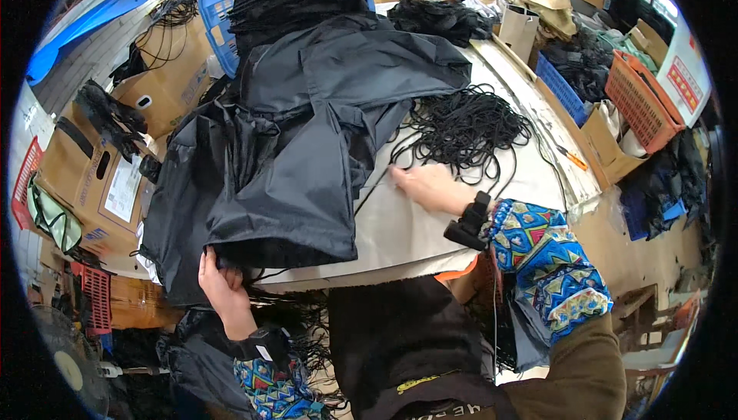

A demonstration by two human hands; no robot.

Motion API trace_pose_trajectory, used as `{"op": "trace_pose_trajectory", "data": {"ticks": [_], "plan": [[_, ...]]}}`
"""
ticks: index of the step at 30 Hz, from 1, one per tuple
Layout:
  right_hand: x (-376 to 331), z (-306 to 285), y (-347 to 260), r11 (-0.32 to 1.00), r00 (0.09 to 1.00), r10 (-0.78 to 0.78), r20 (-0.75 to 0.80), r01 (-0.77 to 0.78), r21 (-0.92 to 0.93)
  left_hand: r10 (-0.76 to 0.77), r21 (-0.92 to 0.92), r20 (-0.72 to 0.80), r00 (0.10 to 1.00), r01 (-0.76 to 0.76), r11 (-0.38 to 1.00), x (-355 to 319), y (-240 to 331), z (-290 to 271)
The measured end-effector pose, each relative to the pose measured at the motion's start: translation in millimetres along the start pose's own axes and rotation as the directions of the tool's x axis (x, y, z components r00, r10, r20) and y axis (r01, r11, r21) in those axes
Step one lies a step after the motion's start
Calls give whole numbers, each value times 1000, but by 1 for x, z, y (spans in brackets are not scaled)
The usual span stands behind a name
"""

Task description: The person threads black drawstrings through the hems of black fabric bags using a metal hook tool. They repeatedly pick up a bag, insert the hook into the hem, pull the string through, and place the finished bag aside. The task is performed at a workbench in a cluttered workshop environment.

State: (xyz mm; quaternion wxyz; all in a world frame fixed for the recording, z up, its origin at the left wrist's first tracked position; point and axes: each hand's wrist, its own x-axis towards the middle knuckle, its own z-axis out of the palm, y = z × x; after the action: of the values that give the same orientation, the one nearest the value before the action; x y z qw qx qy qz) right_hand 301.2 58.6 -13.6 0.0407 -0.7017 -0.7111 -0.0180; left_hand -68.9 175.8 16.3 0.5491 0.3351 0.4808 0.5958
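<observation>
A large black fabric bag [284,197] lies over the front of the white table, its open edge turned toward me. At that edge's left end, my left hand [224,288] pinches the fabric, with part of its fingers tucked under the hem. My right hand [432,188] is closed at the fingertips on a thin black cord [372,195], just right of the bag. The cord slants down toward the bag's side. A tangled heap of black cords [473,131] rests on the table beyond my right hand. More black fabric [361,66] lies behind the bag.
A blue basket [219,31] with stacked black fabric stands at the back. Orange-handled snips [573,160] lie by the table's right edge. Cardboard boxes [96,174] flank the left side; an orange crate [642,101] sits at the right. Loose cords hang below the table's front.
</observation>
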Motion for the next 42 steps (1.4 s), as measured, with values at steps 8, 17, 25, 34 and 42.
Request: {"op": "trace_pose_trajectory", "data": {"ticks": [8, 17, 25, 34, 42], "plan": [[-50, -25, 55, 921, 961, 266, -80, -228, 317, 368, 764, 506, 780, -603, 230, -9, -43, 28], [-148, -32, 21, 906, 931, 362, -49, -339, 252, 534, 461, 676, 508, -856, 232, -101, -70, 79], [-118, -107, 15, 764, 842, 431, -325, -149, 628, 365, 80, 916, 164, -968, 236, -239, -144, 175], [-173, -82, -12, 461, 974, 130, 185, -225, 859, -78, 191, 952, 295, -377, 906, -220, -129, 142], [-171, -69, -47, 245, 902, 119, 415, -432, 868, -413, 135, 896, 162, 787, 602, -160, -82, 59]]}}
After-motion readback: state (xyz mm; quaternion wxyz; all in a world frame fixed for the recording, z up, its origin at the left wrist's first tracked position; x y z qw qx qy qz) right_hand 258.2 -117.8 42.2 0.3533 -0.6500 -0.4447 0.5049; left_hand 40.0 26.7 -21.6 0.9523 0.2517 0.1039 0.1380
